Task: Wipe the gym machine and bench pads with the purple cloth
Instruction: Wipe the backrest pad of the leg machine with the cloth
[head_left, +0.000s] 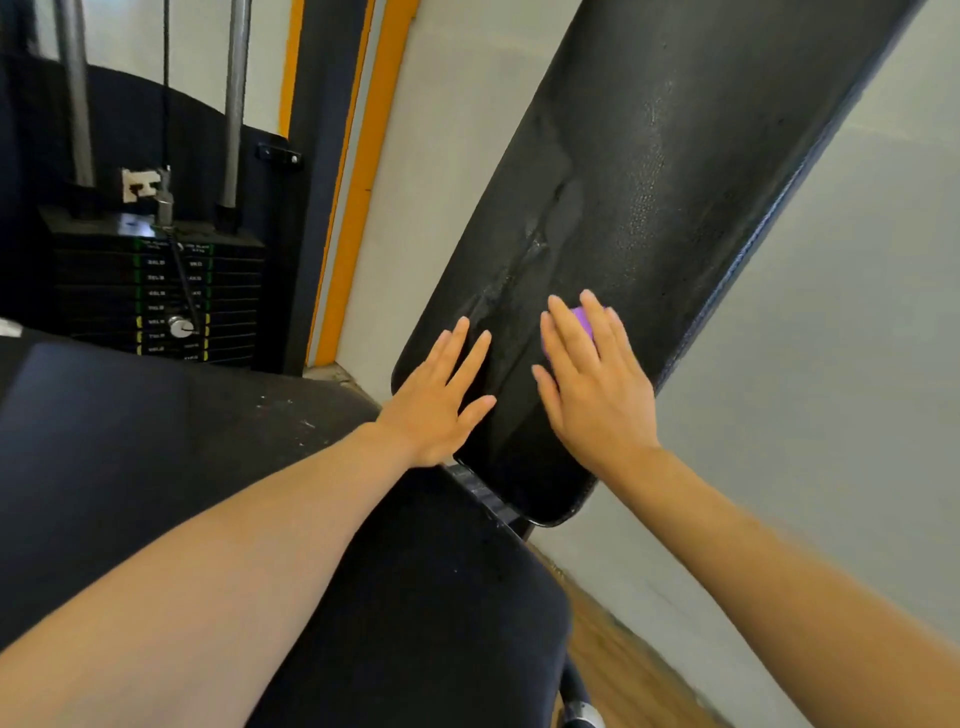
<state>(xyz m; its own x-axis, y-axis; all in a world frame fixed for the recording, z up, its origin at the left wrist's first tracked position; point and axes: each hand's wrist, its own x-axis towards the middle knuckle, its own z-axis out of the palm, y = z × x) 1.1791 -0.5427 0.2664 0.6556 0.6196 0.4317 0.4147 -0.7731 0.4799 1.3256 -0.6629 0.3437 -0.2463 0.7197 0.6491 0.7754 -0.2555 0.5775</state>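
Upper left of the frame: weight stack (156, 291) with its selector pin (181, 326) in a lower plate, two steel guide rods (235, 104) rising out of it. Lower left I see the dark seat pad (156, 441). Orange-trimmed post (358, 182) stands just right of the stack, against the pale wall (447, 130).

Centre: left hand (441, 400) lies flat on the lower left edge of the tilted back pad (649, 182), fingers (470, 361) straight and slightly spread, holding nothing.

Right of it: right hand (597, 384) presses the purple cloth (581, 318) against the same pad. Fingers straight, close together, flat over the cloth; only a purple sliver shows between them. Pad surface has a worn, creased streak running up between the two hands and looks wet higher up. Wooden floor (623, 675) at lower right.
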